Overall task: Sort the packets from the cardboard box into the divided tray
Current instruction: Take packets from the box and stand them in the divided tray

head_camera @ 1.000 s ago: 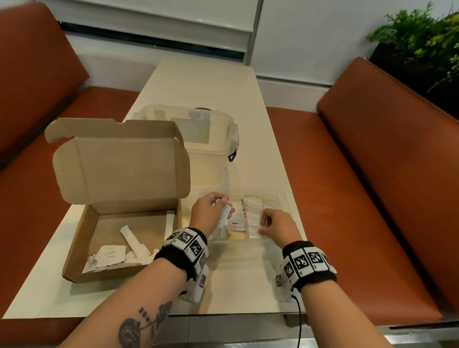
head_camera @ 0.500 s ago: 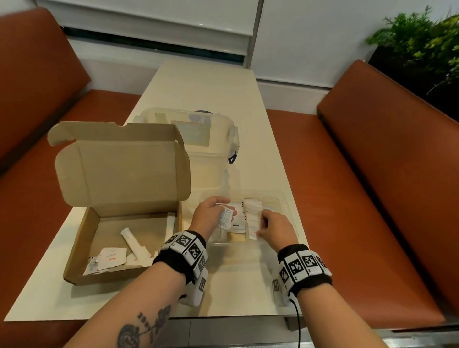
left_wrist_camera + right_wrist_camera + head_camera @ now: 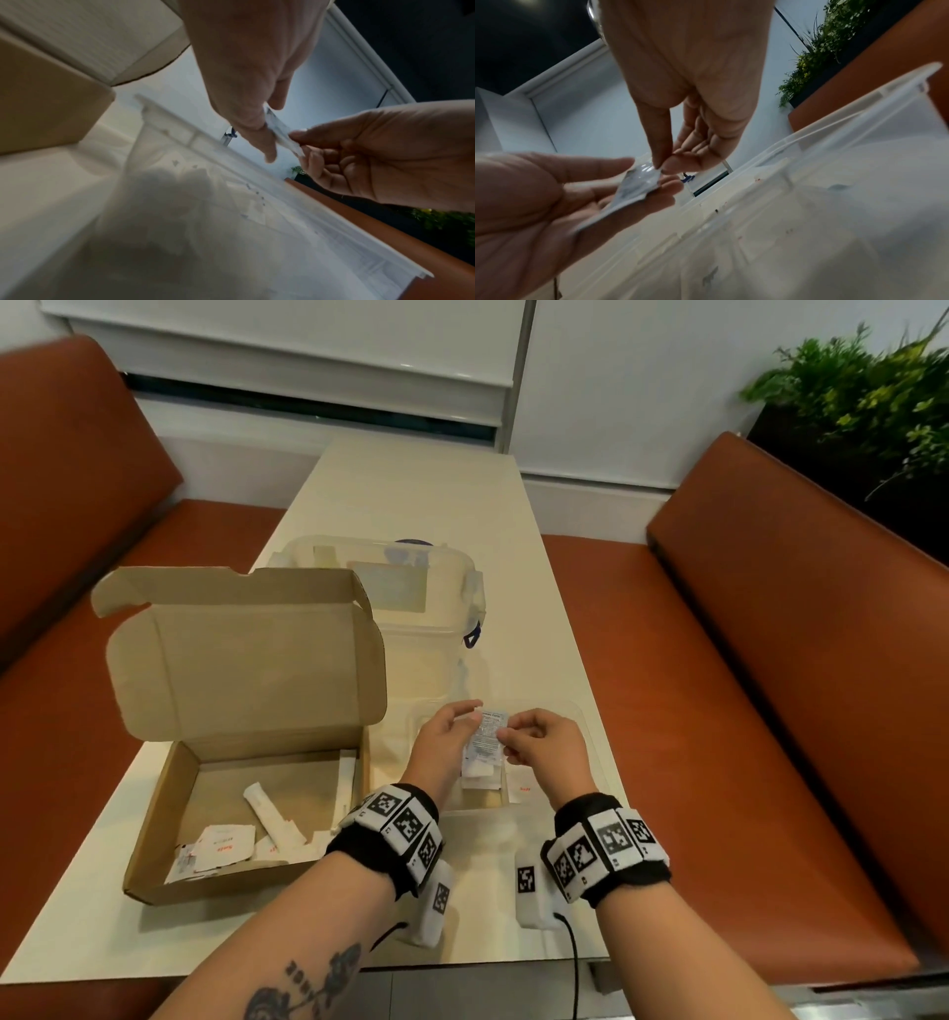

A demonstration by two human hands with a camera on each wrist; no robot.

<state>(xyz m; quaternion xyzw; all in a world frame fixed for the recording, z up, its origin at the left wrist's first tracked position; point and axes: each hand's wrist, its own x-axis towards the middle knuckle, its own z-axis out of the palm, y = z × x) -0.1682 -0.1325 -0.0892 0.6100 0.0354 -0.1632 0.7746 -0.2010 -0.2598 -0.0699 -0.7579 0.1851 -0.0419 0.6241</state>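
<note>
Above the divided tray [image 3: 590, 737] at the tabletop's near right edge, a small white printed packet [image 3: 488, 737] (slightly crumpled) is lying on the left hand's [image 3: 444, 742] straight fingers while the right hand [image 3: 544, 744] is pinching its edge.

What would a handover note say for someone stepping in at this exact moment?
Left hand: fingers nearly straight, supporting a small printed packet above the divided tray.
Right hand: thumb and forefinger pinch that packet's edge.
Cardboard box: open on the table, left of the tray, with several white packets and a long sachet inside.
Done: some packets already lie in the tray's compartments.
Left: drop the held packet into its compartment, then sort what remains in the box.
</note>
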